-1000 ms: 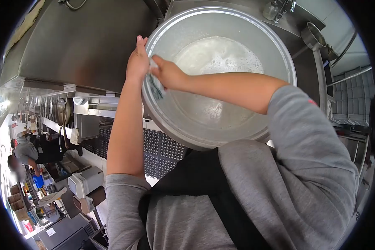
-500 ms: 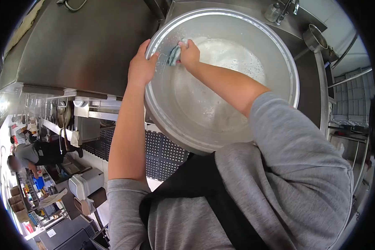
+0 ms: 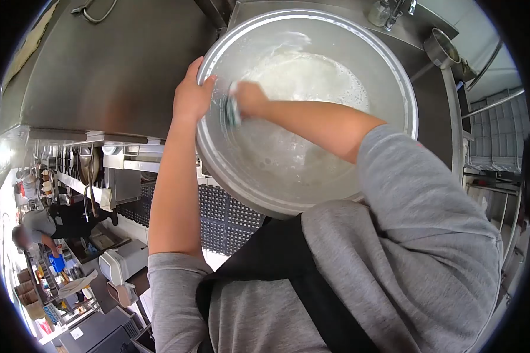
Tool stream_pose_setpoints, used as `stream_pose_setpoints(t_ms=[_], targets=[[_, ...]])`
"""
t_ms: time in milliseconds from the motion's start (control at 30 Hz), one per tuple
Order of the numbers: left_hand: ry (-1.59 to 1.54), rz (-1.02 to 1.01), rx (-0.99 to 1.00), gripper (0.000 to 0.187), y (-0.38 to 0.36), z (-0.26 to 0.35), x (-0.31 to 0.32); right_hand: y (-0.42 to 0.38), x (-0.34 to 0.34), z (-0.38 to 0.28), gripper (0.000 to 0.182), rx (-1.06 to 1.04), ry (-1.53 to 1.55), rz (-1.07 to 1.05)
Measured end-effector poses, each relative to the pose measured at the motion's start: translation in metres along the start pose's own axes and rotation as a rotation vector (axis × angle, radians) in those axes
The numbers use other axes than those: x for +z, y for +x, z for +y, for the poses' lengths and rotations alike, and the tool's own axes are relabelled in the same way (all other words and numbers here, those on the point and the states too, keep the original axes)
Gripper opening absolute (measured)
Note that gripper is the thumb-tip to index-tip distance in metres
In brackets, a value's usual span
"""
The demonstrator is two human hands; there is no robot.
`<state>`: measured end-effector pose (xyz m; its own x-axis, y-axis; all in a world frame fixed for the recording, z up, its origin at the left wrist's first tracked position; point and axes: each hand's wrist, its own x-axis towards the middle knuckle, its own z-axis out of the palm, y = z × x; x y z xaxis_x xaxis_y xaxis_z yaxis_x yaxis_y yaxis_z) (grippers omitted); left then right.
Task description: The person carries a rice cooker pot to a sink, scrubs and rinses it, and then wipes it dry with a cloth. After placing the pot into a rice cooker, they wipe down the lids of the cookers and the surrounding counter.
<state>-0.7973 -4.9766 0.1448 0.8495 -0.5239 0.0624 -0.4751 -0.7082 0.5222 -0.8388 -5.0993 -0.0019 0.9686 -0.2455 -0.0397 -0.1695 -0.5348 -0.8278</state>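
A large round pale-grey tub (image 3: 390, 88) is tilted in front of me, with cloudy, sudsy water (image 3: 318, 73) in its bottom. My left hand (image 3: 192, 97) grips its rim at the left, thumb on the inner side and fingers around the outside. Inside the tub, my right hand (image 3: 251, 99) is closed on a greenish-white cloth (image 3: 232, 112) against the left inner wall. Motion smears that hand and the cloth. Wet, soapy streaks show on the wall above them.
Behind the tub is a steel sink counter with a faucet (image 3: 393, 17), a glass jar (image 3: 379, 12) and a metal pot (image 3: 441, 48). A large steel surface (image 3: 118, 65) stands at the left. Below it lies a black perforated mat (image 3: 227, 220). Far left, another person (image 3: 38, 226) bends over a work area.
My right hand and the cloth have moved down and left along the tub's inner wall. My left hand keeps its hold on the rim. The view has shifted slightly.
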Motion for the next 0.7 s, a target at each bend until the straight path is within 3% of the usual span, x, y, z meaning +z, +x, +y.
stream_pose_setpoints(t_ms=[33, 67, 100, 200, 233, 267, 300, 367, 400, 467, 500, 533, 567, 633, 700], targets=[[-0.002, -0.004, 0.002, 0.054, 0.0, 0.001, 0.001, -0.027, -0.003, -0.017, 0.03, 0.025, -0.022, -0.346], [0.011, -0.002, -0.016, 0.054, 0.0, 0.001, 0.001, -0.048, 0.018, -0.006, 0.031, -0.148, -0.065, -0.396], [0.025, 0.003, -0.033, 0.054, 0.0, 0.002, 0.001, -0.072, 0.009, -0.025, 0.03, -0.242, -0.347, -0.661], [0.014, -0.008, -0.024, 0.054, -0.002, 0.003, 0.0, -0.077, 0.002, -0.034, 0.026, -0.061, -0.207, -0.661], [0.014, -0.003, -0.02, 0.054, -0.001, 0.003, 0.0, -0.044, 0.008, -0.022, 0.024, -0.377, -0.538, -0.694], [0.019, -0.008, -0.013, 0.054, -0.001, 0.001, 0.001, -0.007, 0.017, -0.007, 0.025, -0.473, -0.8, -0.442], [0.026, -0.011, -0.007, 0.054, -0.001, -0.001, 0.001, 0.035, 0.01, 0.013, 0.028, -0.285, -0.768, -0.343], [0.022, 0.003, 0.015, 0.053, 0.003, -0.003, 0.0, 0.067, -0.02, 0.038, 0.024, 0.378, -0.141, -0.048], [0.012, 0.002, 0.03, 0.053, 0.001, -0.004, 0.002, 0.066, -0.012, 0.041, 0.024, 0.379, -0.137, -0.052], [0.014, -0.002, 0.017, 0.053, -0.001, 0.0, 0.001, 0.065, 0.006, 0.049, 0.02, 0.322, 0.226, 0.478], [0.015, -0.004, 0.005, 0.052, -0.001, 0.001, 0.0, 0.039, -0.011, 0.023, 0.015, -0.007, -0.316, 0.141], [0.011, 0.0, 0.003, 0.052, -0.001, 0.002, 0.001, 0.014, -0.011, -0.003, 0.008, -0.135, -0.499, -0.061], [0.032, 0.008, -0.018, 0.052, -0.002, 0.003, 0.001, -0.001, 0.003, -0.012, 0.008, -0.473, -0.659, -0.288], [0.056, 0.017, -0.036, 0.051, -0.001, 0.004, 0.0, -0.052, 0.016, -0.042, 0.012, -0.478, -0.472, -0.534], [0.047, 0.011, -0.09, 0.05, 0.001, 0.006, 0.0, -0.067, 0.009, -0.052, 0.012, -0.486, -0.466, -0.571]])
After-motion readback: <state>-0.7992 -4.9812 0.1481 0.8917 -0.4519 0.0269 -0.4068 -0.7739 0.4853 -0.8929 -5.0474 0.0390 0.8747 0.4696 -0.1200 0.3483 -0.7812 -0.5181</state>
